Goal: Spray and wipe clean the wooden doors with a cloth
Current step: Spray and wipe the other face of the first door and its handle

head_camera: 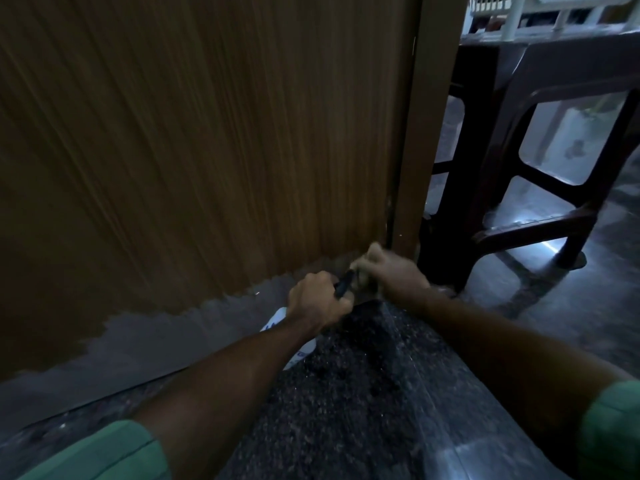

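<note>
A brown wooden door point(194, 140) fills the left and middle of the view; its bottom strip is worn grey. My left hand point(317, 301) grips a spray bottle point(294, 336) with a white body and a dark nozzle that points at the door's lower right corner. My right hand point(391, 271) holds a pale cloth point(363, 277) bunched against that same corner, beside the door frame point(415, 150). The frame is blurred, so the cloth's edges are unclear.
A dark brown plastic chair point(540, 188) stands close to the right of the door frame. A dark speckled stone floor point(346, 393) runs below the door. White railings point(519, 15) show at the top right.
</note>
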Available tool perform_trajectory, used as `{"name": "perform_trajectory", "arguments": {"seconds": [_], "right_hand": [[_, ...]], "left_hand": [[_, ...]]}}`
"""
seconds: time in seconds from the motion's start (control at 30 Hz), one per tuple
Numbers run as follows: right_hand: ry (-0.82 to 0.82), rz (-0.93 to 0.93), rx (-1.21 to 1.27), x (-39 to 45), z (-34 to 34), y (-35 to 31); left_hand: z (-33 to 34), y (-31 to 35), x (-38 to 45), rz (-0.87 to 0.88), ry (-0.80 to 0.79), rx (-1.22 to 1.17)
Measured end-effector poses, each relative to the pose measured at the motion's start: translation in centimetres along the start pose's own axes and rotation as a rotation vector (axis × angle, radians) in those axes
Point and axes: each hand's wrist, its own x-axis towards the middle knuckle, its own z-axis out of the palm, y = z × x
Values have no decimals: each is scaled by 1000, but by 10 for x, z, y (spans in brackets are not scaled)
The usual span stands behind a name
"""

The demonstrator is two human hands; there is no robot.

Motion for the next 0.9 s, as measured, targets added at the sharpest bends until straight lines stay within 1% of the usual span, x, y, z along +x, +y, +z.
{"name": "perform_trajectory", "arguments": {"seconds": [0.03, 0.07, 0.1, 0.13, 0.2, 0.23, 0.27, 0.3, 0.33, 0.37, 0.47, 0.5, 0.53, 0.57, 0.67, 0.7, 0.73, 0.8, 0.83, 0.9], "right_hand": [[-119, -27, -26, -5, 5, 2], [-133, -29, -38, -7, 7, 4], [-60, -2, -23, -5, 7, 1], [73, 55, 16, -2, 6, -4], [398, 205, 84, 11, -1, -17], [532, 263, 84, 17, -3, -22], [614, 292, 62, 22, -1, -24], [628, 286, 30, 24, 4, -25], [586, 240, 2, 23, 15, -25], [504, 164, -28, 17, 25, -21], [114, -93, -93, -5, 48, -10], [49, -113, -117, -7, 46, -7], [72, -95, -132, -5, 43, -8], [160, -57, -121, -1, 37, -14], [570, -5, -7, 25, 20, -42], [648, -19, -3, 35, 16, -48], [679, -45, -26, 42, 16, -49], [658, -124, -115, 43, 25, -43], [602, -200, -165, 38, 33, -38], [364, -390, -230, 25, 47, -29]], "left_hand": [[1, -1, 0, 5, -1, -15], [2, -3, 0, 5, 3, -33], [2, -5, 0, 4, 12, -48], [2, -7, 1, 4, 26, -61], [3, -13, 3, 8, 55, -91], [4, -16, 4, 10, 69, -104], [5, -19, 4, 13, 79, -113], [5, -22, 3, 16, 86, -121], [6, -26, 3, 15, 88, -126], [5, -28, 2, 19, 89, -127], [4, -37, 0, 17, 75, -124], [3, -39, 0, 15, 79, -122], [1, -41, 0, 14, 83, -119], [0, -42, 1, 17, 86, -117], [-7, -44, 4, 43, 119, -129], [-9, -46, 4, 55, 137, -142], [-11, -47, 4, 63, 153, -155], [-14, -53, 1, 76, 164, -149], [-15, -57, -1, 80, 159, -133], [-17, -64, -6, 84, 155, -115]]}}
